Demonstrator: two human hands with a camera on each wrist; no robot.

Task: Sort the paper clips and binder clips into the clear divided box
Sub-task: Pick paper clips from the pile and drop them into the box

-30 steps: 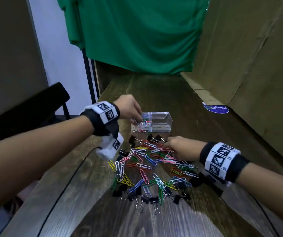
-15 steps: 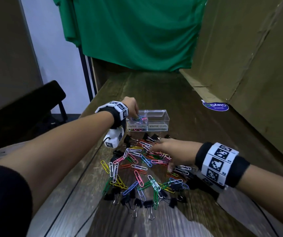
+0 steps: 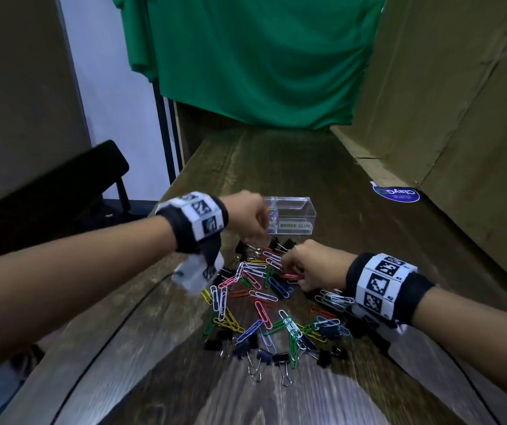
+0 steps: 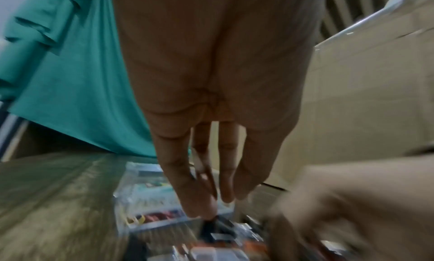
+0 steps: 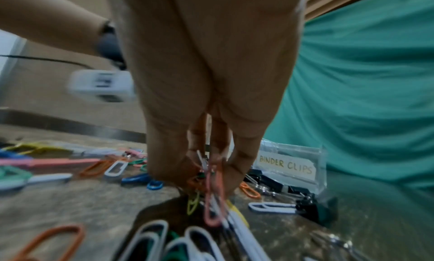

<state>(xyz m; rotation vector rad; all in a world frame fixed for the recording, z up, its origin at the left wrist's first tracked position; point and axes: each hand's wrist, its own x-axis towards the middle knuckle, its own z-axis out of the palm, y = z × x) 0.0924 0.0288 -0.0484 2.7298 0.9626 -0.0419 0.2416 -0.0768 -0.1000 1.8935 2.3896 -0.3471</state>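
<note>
A clear divided box (image 3: 295, 210) stands on the wooden table (image 3: 276, 164); its right half is labelled "BINDER CLIPS" (image 5: 291, 164). Its left half holds coloured paper clips (image 4: 159, 215). A pile of coloured paper clips (image 3: 261, 296) and black binder clips (image 3: 280, 358) lies in front of it. My left hand (image 3: 257, 237) hangs before the box's left half, fingers straight and pointing down (image 4: 216, 200), holding nothing, just above a black binder clip (image 4: 218, 226). My right hand (image 3: 295, 271) is curled over the pile's far right side and pinches a small bunch of paper clips (image 5: 213, 190), a pink one foremost.
A cardboard wall (image 3: 460, 118) runs along the table's right side, with a round blue sticker (image 3: 396, 194) at its foot. A green cloth (image 3: 261, 56) hangs at the back. A black chair (image 3: 46, 191) stands left of the table. A thin cable (image 3: 117, 326) crosses the near left tabletop.
My left hand has come back from over the box's left half and dropped toward the pile. My right hand has curled its fingers round some paper clips.
</note>
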